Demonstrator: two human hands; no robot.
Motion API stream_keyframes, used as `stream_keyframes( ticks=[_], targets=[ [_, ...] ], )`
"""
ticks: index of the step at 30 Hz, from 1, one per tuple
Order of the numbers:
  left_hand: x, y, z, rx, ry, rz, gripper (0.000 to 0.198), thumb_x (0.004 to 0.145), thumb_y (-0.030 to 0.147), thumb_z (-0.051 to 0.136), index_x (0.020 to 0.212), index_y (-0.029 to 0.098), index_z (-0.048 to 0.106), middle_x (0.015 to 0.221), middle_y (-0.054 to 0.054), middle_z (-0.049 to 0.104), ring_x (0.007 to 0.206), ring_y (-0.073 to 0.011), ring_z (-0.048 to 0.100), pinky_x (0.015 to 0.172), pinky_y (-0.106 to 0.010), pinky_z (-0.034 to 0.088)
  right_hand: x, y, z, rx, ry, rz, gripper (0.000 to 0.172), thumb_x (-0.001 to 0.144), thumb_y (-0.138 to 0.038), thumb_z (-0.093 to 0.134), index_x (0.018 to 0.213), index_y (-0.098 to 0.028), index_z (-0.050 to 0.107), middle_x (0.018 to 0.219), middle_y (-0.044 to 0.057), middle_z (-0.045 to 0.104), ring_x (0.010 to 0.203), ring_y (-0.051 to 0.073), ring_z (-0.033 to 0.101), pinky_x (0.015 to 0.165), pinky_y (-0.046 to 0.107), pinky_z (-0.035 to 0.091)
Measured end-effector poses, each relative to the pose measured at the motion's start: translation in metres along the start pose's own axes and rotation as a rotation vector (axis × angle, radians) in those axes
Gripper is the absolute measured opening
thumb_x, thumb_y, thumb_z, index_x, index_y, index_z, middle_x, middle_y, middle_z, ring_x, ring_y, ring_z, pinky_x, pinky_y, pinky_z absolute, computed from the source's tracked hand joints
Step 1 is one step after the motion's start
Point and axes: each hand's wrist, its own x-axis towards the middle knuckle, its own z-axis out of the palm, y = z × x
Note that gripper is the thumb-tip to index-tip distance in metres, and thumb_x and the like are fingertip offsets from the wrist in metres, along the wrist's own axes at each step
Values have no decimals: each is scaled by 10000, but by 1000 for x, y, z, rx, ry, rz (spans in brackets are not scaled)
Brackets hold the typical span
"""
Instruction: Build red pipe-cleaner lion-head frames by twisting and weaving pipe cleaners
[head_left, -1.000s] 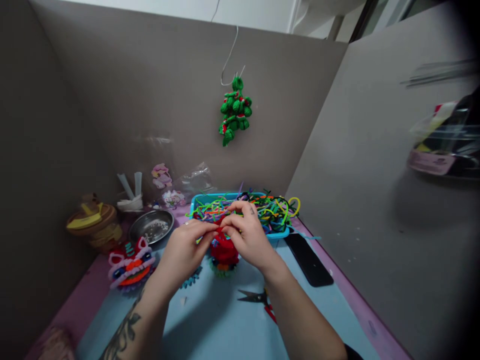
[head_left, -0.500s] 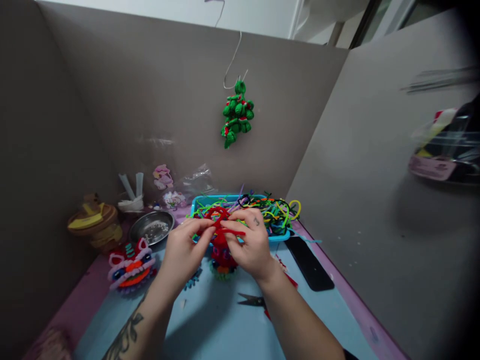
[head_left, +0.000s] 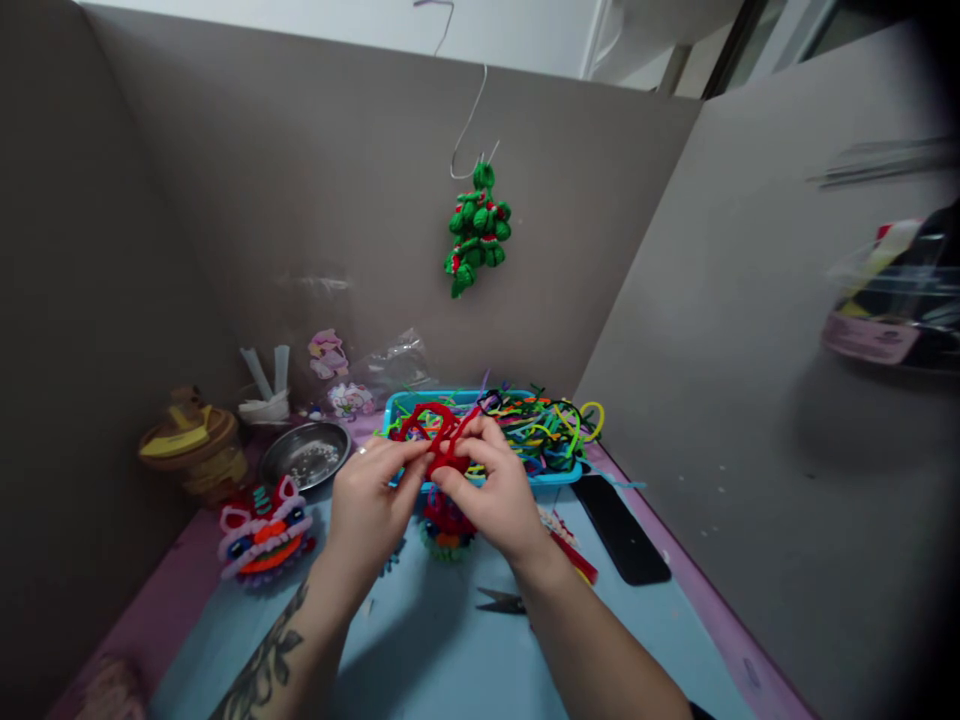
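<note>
My left hand (head_left: 371,505) and my right hand (head_left: 491,490) meet above the blue mat (head_left: 435,650), fingers pinched on a bent red pipe cleaner (head_left: 435,428) that loops up between them. Just below the hands a small red and multicoloured pipe-cleaner figure (head_left: 448,525) stands on the mat. Behind the hands is a blue tray (head_left: 559,475) heaped with pipe cleaners of many colours (head_left: 547,425).
Scissors (head_left: 504,601) and a black phone (head_left: 621,528) lie on the mat at right. A lion-head craft (head_left: 262,530), a metal bowl (head_left: 306,452) and a brown jar (head_left: 193,452) sit at left. A green ornament (head_left: 475,225) hangs on the grey partition.
Both hands have lifted slightly. The red pipe cleaner has come up from the figure and now loops above my fingers.
</note>
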Motion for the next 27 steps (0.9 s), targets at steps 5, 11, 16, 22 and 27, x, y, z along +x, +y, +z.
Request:
stream_keyframes(
  ticks=[5,11,16,22,27],
  targets=[
    [0,1,3,31,-33,7,110,844,208,603,875,193,707,759,-28,731,686,-152,640,654,-258,488,-3,2,4,-36,188,-10,107,762,-171,643,664,-199,610,823,20,516,826,165,535,789,316,449],
    [-4,2,8,143,-59,88,148,878,199,548,884,179,694,753,-42,720,696,-168,624,654,-278,462,-4,4,6,96,137,35,134,737,-157,642,626,-197,578,789,12,531,789,156,539,754,302,452],
    [-5,4,12,247,-156,174,182,885,207,532,813,175,696,684,-43,695,642,-178,587,615,-291,432,1,17,3,306,147,128,166,710,-211,670,606,-193,542,759,-5,501,737,142,516,717,286,449],
    [-3,-1,12,68,-174,62,129,859,197,571,866,188,700,746,-38,725,673,-166,625,630,-274,473,7,28,-4,375,211,188,204,736,-310,664,626,-188,544,764,-1,496,744,144,512,700,281,439],
    [-1,-3,11,16,-89,-100,108,840,219,592,845,196,697,769,-32,725,701,-166,656,657,-276,503,5,15,-6,22,145,95,48,763,-256,650,767,-212,667,905,41,556,927,199,539,878,368,422]
  ],
)
